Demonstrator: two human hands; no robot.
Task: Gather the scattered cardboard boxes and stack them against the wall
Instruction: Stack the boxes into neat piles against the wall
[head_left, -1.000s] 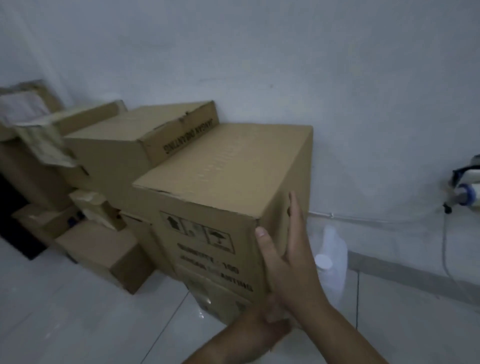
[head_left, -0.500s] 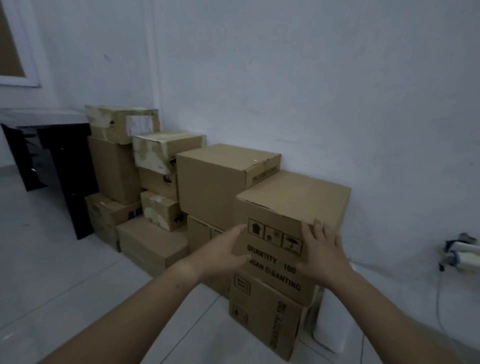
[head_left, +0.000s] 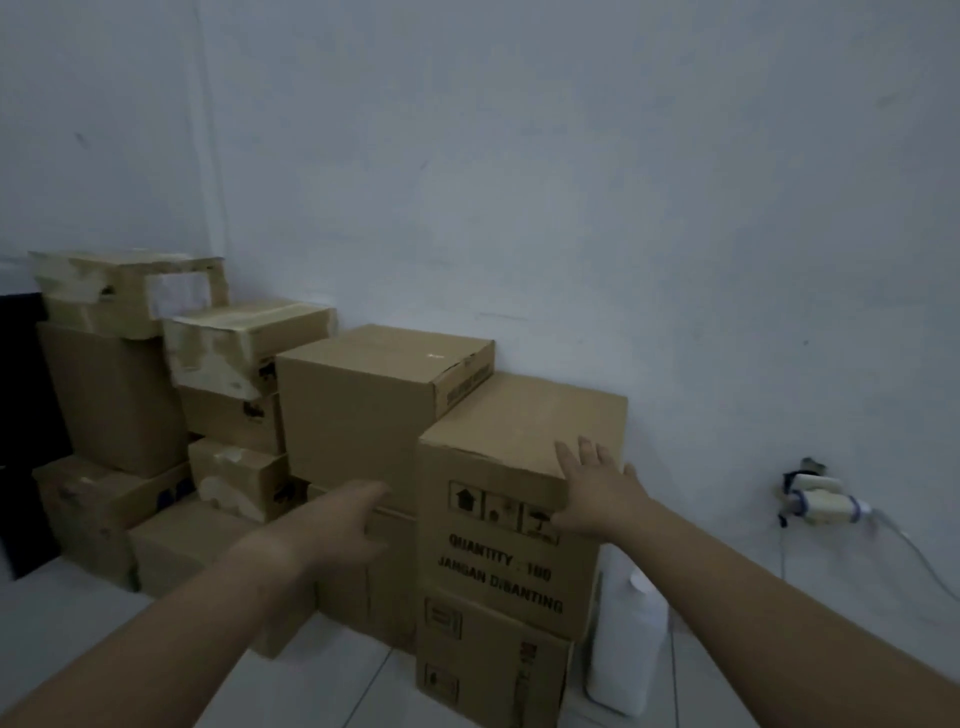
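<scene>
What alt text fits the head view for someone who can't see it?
A person's right hand rests open on the top front edge of a printed box stacked on a second box against a white wall, while the left hand reaches toward its left side. More boxes are piled to its left; a white bottle stands on its right.

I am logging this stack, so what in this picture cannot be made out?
Head view only:
- left hand: motion blur hides its fingers.
- white bottle: partly hidden behind the printed box.
- label on the plain box: too blurred to read.
- black furniture: cut off by the left edge.
</scene>
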